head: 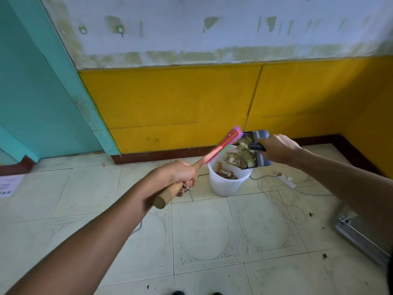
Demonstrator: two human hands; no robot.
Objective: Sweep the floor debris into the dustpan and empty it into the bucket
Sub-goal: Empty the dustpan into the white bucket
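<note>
A white bucket [225, 184] stands on the tiled floor by the yellow wall, with brown scraps inside. Above its rim my right hand [278, 149] grips the black handle of a grey dustpan [262, 159], which is tilted over the bucket and full of yellowish-brown debris [240, 155]. My left hand [179, 175] is closed around the wooden handle of a brush [221, 147] with a red head and pink bristles. The brush head reaches the dustpan's upper edge, touching the debris pile.
A white power strip [287, 180] and loose cables [276, 194] lie on the floor right of the bucket. A metal object [359, 237] sits at the right edge. A teal door frame [70, 81] stands left, and a paper sheet [8, 185] lies far left.
</note>
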